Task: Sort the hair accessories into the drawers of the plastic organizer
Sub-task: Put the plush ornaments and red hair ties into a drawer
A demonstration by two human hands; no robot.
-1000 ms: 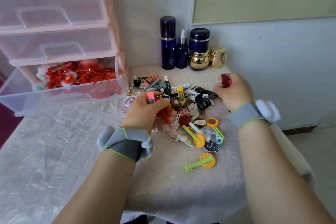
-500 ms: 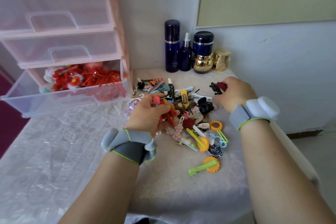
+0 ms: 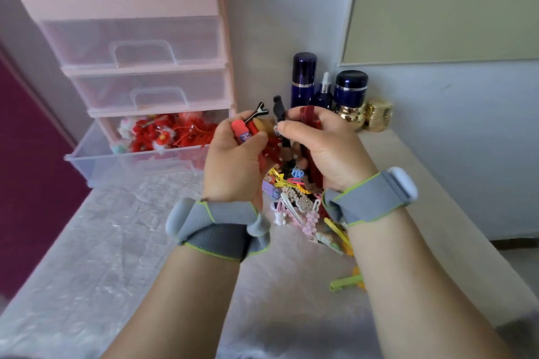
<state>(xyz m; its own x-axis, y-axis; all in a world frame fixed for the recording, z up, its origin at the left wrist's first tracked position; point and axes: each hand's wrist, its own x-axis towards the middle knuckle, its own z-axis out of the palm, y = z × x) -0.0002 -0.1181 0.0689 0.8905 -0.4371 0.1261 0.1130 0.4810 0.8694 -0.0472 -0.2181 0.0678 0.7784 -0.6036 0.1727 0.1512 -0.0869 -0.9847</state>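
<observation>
Two handfuls of clips are up off the desk [image 3: 116,242] at once, held in front of the pink plastic drawer organizer [image 3: 140,46], level with its pulled-out clear bottom drawer [image 3: 96,160]. We judge these pieces light and stiff: small plastic and metal clips, smooth enough to slide against each other, and their ornaments could snap if squeezed. We would take each by its flat spine or closed jaw end, not by the decoration.

Our left hand [image 3: 233,163] is curled round a bunch: a red clip with a purple printed label [image 3: 240,131], a black Y-shaped clip [image 3: 256,112] poking out above the thumb, and some red and tan pieces we cannot separate. Our right hand [image 3: 323,151] is likewise closed, gripping a dark red clip [image 3: 310,119] in the palm, with its thumb and forefinger pinching a slim black clip [image 3: 279,111] that stands upright between the two hands.

Below the hands and to the right of the organizer, the loose heap of pastel, yellow and beaded hair clips [image 3: 297,201] lies on the desk, and a green clip with an orange flower [image 3: 348,283] lies apart, nearer us. The open drawer already holds red flower ornaments [image 3: 163,132]; the two drawers above it are shut. Right of the organizer, dark blue cosmetic bottles [image 3: 303,79] and gold jars [image 3: 377,114] stand against the wall.
</observation>
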